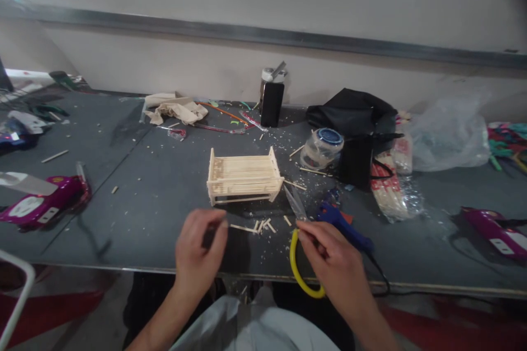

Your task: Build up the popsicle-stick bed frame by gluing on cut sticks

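The left hand (pixel 201 244), near the front edge of the table (pixel 156 241), has its fingers curled and the thumb and forefinger brought close at one end of a thin stick (pixel 242 227); whether they grip it cannot be told. The right hand (pixel 335 255) is closed on a pair of yellow-handled scissors (pixel 293 255), the blades directed away from the body. Between the hands lie short cut pieces (pixel 263 226); just beside the right hand rests a blue glue gun (pixel 346 227). Beyond the cut pieces, a small stick-built frame (pixel 245 175) stands on the table, untouched by either hand. Farther back are a blue-lidded jar (pixel 319 153), a crumpled beige cloth (pixel 177 108) and a black bag (pixel 352 109).
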`<state>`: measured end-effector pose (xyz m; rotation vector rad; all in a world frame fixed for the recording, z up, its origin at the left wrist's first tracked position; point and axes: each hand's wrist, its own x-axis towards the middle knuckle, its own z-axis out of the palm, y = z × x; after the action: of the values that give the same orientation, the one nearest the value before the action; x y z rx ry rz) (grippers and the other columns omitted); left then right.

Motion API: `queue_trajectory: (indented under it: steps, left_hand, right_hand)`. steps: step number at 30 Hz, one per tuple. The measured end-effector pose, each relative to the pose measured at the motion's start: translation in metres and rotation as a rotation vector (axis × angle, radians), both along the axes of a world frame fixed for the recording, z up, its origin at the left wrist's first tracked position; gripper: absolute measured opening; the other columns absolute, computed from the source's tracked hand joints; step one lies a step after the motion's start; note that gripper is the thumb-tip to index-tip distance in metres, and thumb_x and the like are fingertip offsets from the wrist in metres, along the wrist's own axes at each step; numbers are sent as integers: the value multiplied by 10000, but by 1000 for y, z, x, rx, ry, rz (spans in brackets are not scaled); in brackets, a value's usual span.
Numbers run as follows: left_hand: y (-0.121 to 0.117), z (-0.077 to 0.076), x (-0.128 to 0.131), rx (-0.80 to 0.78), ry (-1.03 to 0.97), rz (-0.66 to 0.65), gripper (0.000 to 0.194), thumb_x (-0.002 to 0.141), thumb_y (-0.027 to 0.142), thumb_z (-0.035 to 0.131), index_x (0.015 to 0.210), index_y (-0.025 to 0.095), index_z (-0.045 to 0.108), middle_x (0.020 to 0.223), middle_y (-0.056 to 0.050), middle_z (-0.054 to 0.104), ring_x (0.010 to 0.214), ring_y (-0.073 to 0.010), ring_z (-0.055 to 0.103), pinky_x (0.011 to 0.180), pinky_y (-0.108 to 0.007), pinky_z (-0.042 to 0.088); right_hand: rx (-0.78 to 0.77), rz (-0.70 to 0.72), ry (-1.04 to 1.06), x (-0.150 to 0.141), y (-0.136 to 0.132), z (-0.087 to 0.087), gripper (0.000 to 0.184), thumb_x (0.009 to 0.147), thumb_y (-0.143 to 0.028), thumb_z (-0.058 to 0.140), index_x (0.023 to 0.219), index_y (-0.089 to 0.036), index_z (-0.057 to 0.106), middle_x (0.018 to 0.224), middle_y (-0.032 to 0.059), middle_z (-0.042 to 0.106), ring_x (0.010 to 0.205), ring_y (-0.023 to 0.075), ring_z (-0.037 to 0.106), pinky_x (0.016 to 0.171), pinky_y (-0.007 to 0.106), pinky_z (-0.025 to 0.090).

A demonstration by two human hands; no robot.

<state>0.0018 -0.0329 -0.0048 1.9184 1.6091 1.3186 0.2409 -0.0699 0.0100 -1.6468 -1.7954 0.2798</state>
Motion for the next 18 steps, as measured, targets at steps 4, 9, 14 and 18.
queue_trajectory:
  steps: [4,9,14,18]
  left_hand:
    - [-5,-3,12,40,305,-257,269,872,191,529,1129,182,606,961,-75,603,864,-207,521,760,-347,459]
    - [1,-4,19,-5,402,-305,193,894,206,496,984,192,667,903,-78,569,817,-210,485,715,-351,448]
    - [0,-8,16,-11,379,-277,183,903,189,473,896,174,656,887,-75,570,801,-202,479,708,-349,436]
    - [-1,-7,15,-6,327,-245,167,898,182,477,921,173,643,906,-76,580,820,-204,491,720,-356,440]
  right_hand:
    - [57,43,-145,-11,2,-5,184,915,-232,500,985,-187,664,877,46,665,850,195,581,798,330,455]
    - [32,89,-327,-27,15,-8,160,895,-259,548,941,-175,677,823,55,643,804,218,543,761,354,427]
    - [-9,81,-378,-33,18,-9,184,902,-215,525,751,-193,628,740,37,610,750,205,523,722,334,393]
    - [7,31,-207,-31,15,-9,179,919,-245,499,776,-201,597,750,21,613,751,184,534,713,305,391]
